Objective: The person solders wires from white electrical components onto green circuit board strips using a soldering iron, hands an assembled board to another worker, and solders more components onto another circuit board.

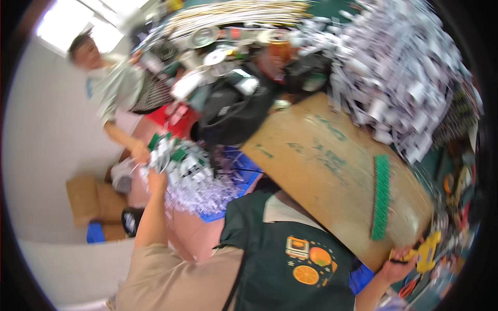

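Observation:
My left hand (pixel 157 178) reaches out to the left, closed on a bundle of white paper strips (pixel 194 179) with green bands at its top. A co-worker's hand (pixel 139 151) is at the same bundle, just beyond mine. At the lower right, my right hand (pixel 398 267) is wrapped round the handle of a yellow glue gun (pixel 428 252), beside the board's corner. A green, bumpy-edged strip (pixel 380 197) lies on the brown board (pixel 306 155) between my body and the paper heap. The picture is somewhat blurred.
A big heap of curled white paper strips (pixel 394 78) covers the far right. Thin sticks (pixel 238 15) lie along the back, near a black bag (pixel 228 106) and wire spools. A person (pixel 116 88) stands at the left, with cardboard boxes (pixel 93 202) on the floor.

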`<state>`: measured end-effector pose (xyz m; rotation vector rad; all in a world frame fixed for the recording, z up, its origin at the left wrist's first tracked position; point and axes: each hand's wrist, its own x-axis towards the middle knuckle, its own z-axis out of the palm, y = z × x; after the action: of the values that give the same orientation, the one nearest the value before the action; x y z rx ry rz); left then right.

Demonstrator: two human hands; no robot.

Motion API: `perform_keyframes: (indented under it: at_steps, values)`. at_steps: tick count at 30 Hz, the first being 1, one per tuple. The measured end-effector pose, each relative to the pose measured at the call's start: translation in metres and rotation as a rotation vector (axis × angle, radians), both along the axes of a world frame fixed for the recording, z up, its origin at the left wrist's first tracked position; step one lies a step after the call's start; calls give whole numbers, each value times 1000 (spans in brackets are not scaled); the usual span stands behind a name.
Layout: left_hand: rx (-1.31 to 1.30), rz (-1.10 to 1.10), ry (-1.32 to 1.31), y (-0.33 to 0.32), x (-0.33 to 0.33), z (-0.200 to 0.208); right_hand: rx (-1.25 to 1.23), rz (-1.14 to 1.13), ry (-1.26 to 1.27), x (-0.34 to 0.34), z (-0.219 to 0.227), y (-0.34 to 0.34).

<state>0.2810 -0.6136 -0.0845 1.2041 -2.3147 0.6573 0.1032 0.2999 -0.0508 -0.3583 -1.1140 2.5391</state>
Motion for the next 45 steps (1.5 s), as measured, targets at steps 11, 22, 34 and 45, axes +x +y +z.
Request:
perform_keyframes:
  at_steps: [11,22,34,45]
  values:
    - [712,-803,-164,327,-260,243,291,-127,25,0,24,-21]
    - [168,-2383,-161,642,-403,220,203,-184,-68,19,24,-38]
    - [-579,-2102,-718,760,-502,169,163,-222,-53,6,31,-36]
    - [-444,-2374,-481,737,-430,229,122,-219,-38,10,26,-30]
